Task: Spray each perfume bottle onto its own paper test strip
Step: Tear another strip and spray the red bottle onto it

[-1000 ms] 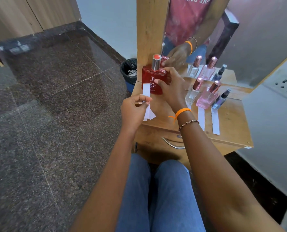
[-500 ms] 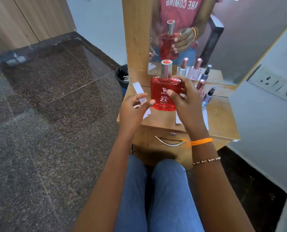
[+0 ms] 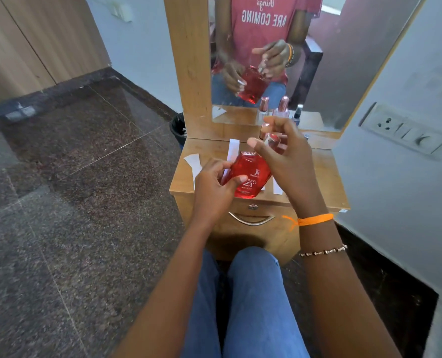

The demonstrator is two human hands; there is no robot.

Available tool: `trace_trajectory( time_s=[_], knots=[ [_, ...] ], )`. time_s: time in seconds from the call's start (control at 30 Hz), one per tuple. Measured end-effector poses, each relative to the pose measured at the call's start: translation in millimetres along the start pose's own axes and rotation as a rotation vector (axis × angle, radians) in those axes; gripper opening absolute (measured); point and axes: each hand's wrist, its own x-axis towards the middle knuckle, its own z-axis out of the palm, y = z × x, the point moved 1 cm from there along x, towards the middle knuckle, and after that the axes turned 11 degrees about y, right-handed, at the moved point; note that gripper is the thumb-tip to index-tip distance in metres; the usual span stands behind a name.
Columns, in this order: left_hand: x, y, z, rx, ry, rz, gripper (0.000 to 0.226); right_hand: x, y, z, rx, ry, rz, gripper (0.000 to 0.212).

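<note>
Along the left edge of the dresser top [image 3: 325, 174] one paper strip [image 3: 193, 164] lay flat, a second strip [image 3: 233, 150] just beside it toward the mirror. My left hand [image 3: 213, 188] had taken over the red bottle [image 3: 250, 175], fingers clamped round its lower left side; a strip seemed pinched behind it, though I could not tell for sure. Half a second before, my right hand [image 3: 285, 157] had been steadying the bottle's body. Now it had risen to the neck, fingers loosely curled around what looked like the cap [image 3: 272, 139], with the bottle tipped away from me over the front edge. I judged the cap was coming off, so spraying was next.
</note>
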Motion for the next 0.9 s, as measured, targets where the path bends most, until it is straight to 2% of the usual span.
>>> trace_trajectory(
  time_s=[0.1,0.23,0.3,0.5,0.6,0.7,0.77,0.83,0.9],
  knots=[
    [-7.4,0.3,5.2,-0.015,0.030,0.023,0.023,3.6,-5.0,2.2,-0.027,0.134,0.006,0.021],
    [-12.9,1.0,8.0,-0.029,0.059,0.016,0.024,0.7,-1.3,-1.2,0.039,0.268,0.125,0.025],
    [-13.5,0.9,8.7,-0.030,0.071,0.007,0.025,0.6,-0.7,-3.1,0.072,0.279,0.174,0.024],
    [-9.0,-0.5,4.6,-0.024,0.063,-0.002,0.026,4.1,-0.1,-8.9,0.151,0.189,0.182,0.018],
    [-7.0,-0.5,2.4,-0.099,-0.001,-0.065,0.026,4.4,-3.7,-10.7,0.198,0.153,0.165,0.016],
    [-9.6,-2.1,-1.8,-0.229,-0.120,-0.142,0.025,8.0,-8.1,-15.6,0.206,0.045,0.112,0.013],
    [-11.3,-3.2,-3.9,-0.240,-0.119,-0.149,0.027,11.8,-9.3,-22.2,0.217,-0.071,0.104,0.011],
    [-11.0,-2.8,-4.3,-0.219,-0.073,-0.145,0.029,12.8,-9.0,-25.8,0.223,-0.162,0.141,0.022],
    [-10.9,-0.1,-3.2,-0.203,-0.036,-0.136,0.029,9.1,-6.9,-22.9,0.120,-0.142,0.152,0.034]
  ],
)
